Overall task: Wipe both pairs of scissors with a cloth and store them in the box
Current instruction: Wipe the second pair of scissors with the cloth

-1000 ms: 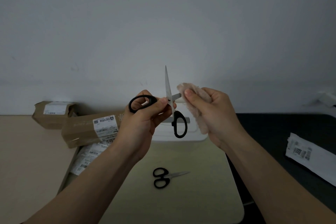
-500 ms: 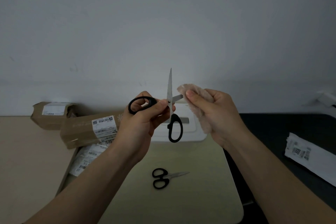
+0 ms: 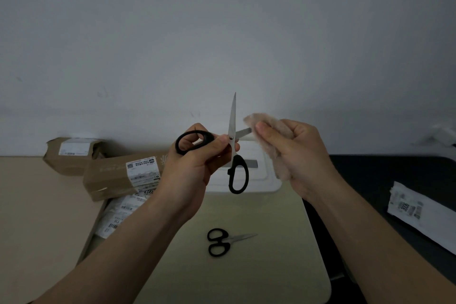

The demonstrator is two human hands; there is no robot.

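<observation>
Head view, from nearest to farthest: a small scissors point(image 3: 222, 242) lies flat and closed on the pale tabletop point(image 3: 259, 274), black loops to the left and its thin blades pointing right, with nothing touching it. Above it the left hand point(image 3: 195, 165) has its fingers curled through one loop of the large scissors point(image 3: 232, 118) and pinches near the pivot. These are spread open, with one blade standing upright and the free loop hanging below. The right hand point(image 3: 296, 155) is closed round a fuzzy, beige cloth point(image 3: 269, 131) and pinches the other blade through it. I would judge the steel stiff, smooth and a little slick, sharp along the edge and at the tip. It is best gripped by the plastic loops or the pivot, and wiped from the back of the blade. The cloth looks soft and limp, so it will fold round the metal easily. Both scissors seem light. Behind the hands sits the white box point(image 3: 261, 180), with rounded corners and its lid apparently on. To its left are brown cardboard parcels point(image 3: 111, 177) with printed labels, against a plain grey wall point(image 3: 222, 32).
</observation>
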